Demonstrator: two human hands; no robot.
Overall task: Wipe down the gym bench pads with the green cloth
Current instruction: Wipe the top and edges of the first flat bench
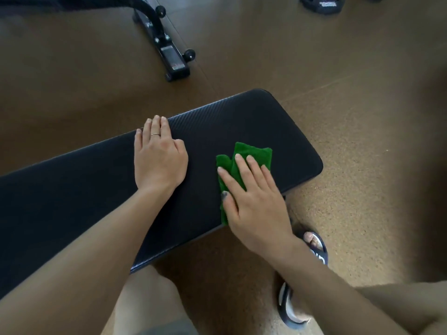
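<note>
**A:** Head view, and we're looking straight down on the bench pad (121, 189), a long black cushion running off to the left. The green cloth (251, 155) sits near the pad's right-hand rounded end, folded and flat on the surface.

**B:** And the right hand (251, 204) is on top of it, fingers (242, 163) straight and slightly spread, pressing the cloth down into the pad. No pinch there, just a flat palm push.

**A:** The left hand (159, 153) rests bare on the pad, left of the cloth and close to the pad's far edge, fingers straight and held together, a ring on one. It looks like a brace.

**B:** So how far along, do you reckon?

**A:** Hard to call. The pad's surface shows no wet streaks or dust lines that I can read, so nothing tells me which stretches are done. I'd judge the wipe is under way at the right end.

**B:** Which leaves the long run of pad to the left of the cloth, possibly. Any other pads?

**A:** Only this one shows. Beyond the pad's far edge there's a black metal frame (167, 52) on the floor (350, 93), and a sandal (316, 247) below the pad's near corner.
</note>
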